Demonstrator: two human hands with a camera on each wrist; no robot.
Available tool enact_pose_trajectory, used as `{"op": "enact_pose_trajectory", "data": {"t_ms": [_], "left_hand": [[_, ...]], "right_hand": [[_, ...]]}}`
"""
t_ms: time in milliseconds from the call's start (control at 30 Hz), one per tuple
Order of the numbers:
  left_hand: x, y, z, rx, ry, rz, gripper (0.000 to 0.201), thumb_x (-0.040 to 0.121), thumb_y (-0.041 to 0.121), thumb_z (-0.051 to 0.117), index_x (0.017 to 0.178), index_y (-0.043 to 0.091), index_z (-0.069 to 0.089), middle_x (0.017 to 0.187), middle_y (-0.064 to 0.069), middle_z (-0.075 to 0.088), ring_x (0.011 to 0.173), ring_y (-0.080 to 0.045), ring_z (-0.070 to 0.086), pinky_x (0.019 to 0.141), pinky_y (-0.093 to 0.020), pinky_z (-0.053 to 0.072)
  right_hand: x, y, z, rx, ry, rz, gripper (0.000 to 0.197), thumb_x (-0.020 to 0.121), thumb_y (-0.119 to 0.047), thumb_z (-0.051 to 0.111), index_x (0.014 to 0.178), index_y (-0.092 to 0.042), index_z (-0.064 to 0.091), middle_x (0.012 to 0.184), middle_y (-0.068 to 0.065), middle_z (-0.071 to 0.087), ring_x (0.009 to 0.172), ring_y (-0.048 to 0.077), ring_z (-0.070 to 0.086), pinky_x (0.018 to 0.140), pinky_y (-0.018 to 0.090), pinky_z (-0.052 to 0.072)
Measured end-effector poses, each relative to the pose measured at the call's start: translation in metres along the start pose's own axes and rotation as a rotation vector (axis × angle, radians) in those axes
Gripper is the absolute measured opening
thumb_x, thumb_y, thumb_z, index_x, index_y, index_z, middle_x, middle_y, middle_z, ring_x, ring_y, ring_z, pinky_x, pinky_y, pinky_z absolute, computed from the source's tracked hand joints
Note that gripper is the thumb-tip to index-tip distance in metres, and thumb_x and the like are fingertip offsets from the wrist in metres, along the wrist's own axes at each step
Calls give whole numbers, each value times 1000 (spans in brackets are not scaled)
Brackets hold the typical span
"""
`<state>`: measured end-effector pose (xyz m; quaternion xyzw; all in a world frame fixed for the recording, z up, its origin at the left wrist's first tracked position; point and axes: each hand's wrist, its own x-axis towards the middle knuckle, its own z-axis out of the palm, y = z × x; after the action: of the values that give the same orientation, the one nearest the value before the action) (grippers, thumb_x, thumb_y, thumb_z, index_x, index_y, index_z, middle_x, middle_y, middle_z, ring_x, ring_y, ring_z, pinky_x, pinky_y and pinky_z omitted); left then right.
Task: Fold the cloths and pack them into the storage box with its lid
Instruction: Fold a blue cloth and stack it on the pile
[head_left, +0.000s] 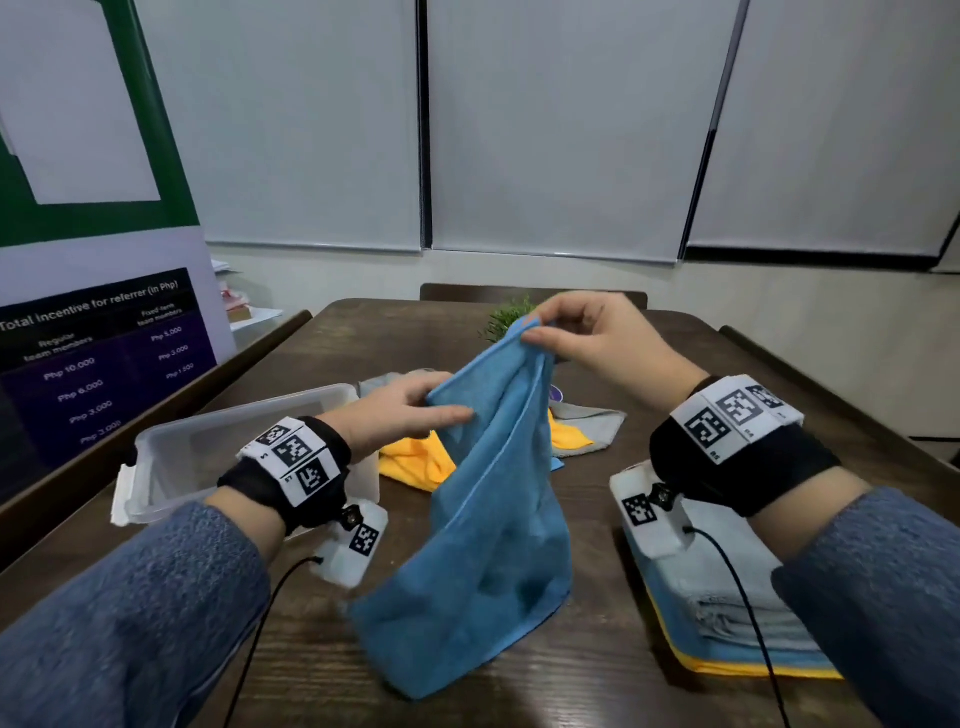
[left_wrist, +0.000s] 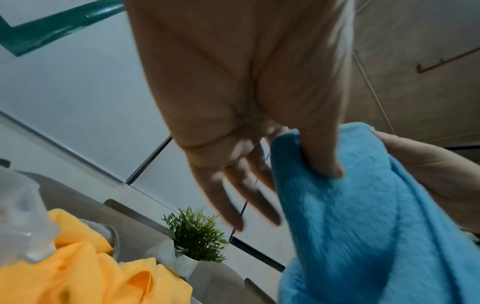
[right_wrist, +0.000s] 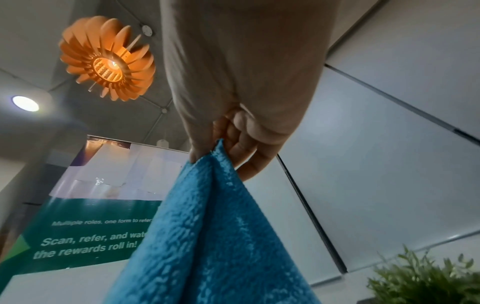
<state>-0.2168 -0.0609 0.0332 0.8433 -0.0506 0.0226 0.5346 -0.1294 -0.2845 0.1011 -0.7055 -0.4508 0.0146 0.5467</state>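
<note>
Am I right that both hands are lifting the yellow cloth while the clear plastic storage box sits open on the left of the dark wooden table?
Not quite: the cloth both hands lift is blue, not yellow. In the head view the right hand pinches the top corner of the blue microfibre cloth and the left hand holds its edge. The yellow cloth lies on the table. The clear plastic storage box does sit open on the left.

Soft indoor light, blurred wrist views
</note>
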Motion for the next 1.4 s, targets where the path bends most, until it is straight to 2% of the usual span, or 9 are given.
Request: {"op": "enact_pose_trajectory", "data": {"t_ms": [100, 200, 333, 467, 567, 900, 1033, 1233, 1400], "left_hand": [[4, 1, 0, -56, 71, 80, 38, 72, 30, 79, 96, 9, 57, 85, -9, 65, 81, -13, 63, 75, -36, 55], [5, 17, -9, -155, 317, 231, 19, 82, 10, 71, 87, 15, 52, 74, 2, 58, 63, -3, 56, 54, -16, 48], [2, 49, -24, -112, 391, 392, 28, 86, 8, 67, 107, 24, 56, 90, 1, 62, 77, -4, 61, 68, -17, 51], [-1, 78, -29, -32, 441, 512, 21, 91, 4, 60, 100, 23, 57, 92, 0, 59, 79, -3, 56, 73, -15, 48], [-6, 90, -30, -73, 488, 539, 18, 91, 4, 60, 92, 21, 54, 81, 6, 58, 72, -1, 54, 68, -13, 47], [-14, 85, -32, 2, 568, 467, 29, 85, 13, 70, 78, 19, 43, 69, 4, 48, 59, -1, 45, 53, -13, 41], [-15, 81, -31, 1, 583, 453, 38, 76, 8, 78, 75, 20, 42, 66, 6, 49, 55, 1, 44, 52, -13, 39], [-15, 77, -33, -27, 606, 431, 37, 66, 13, 84, 71, 18, 47, 61, 11, 57, 56, 0, 51, 53, -14, 45], [-9, 66, -40, 12, 587, 333, 26, 69, 13, 83, 79, 15, 59, 75, 2, 62, 60, 3, 56, 60, -12, 47]], "right_hand": [[8, 0, -18, -31, 81, -5, 16, 88, 1, 64, 82, -15, 64, 80, -2, 66, 70, -3, 60, 72, 15, 49], [13, 8, -36, -47, 173, 6, 18, 87, 1, 65, 81, -16, 62, 70, -12, 68, 67, -2, 61, 69, 19, 50], [12, 12, -50, -81, 260, -3, 15, 87, -3, 67, 82, -17, 64, 74, -7, 70, 75, 10, 63, 77, 33, 53], [11, 0, -48, 14, 273, -56, 20, 90, 6, 58, 85, -13, 58, 62, -14, 69, 63, -3, 64, 64, 16, 54], [9, -7, -46, 72, 235, -76, 21, 93, 8, 52, 85, -12, 54, 63, -14, 69, 64, -3, 64, 61, 14, 52], [-8, -12, -40, 84, 143, -112, 36, 93, 11, 50, 101, -21, 64, 80, -3, 70, 78, 5, 65, 75, 20, 56], [-10, -13, -40, 24, 154, -88, 51, 94, 9, 50, 79, -31, 78, 84, -12, 74, 83, 3, 66, 80, 18, 55], [-13, -11, -33, 35, 211, -32, 18, 78, 2, 74, 80, -16, 72, 75, -10, 73, 76, 2, 66, 77, 18, 56], [0, 9, -28, -19, 256, -7, 25, 81, 4, 71, 75, -19, 66, 72, -6, 69, 69, 7, 64, 70, 26, 58]]}}
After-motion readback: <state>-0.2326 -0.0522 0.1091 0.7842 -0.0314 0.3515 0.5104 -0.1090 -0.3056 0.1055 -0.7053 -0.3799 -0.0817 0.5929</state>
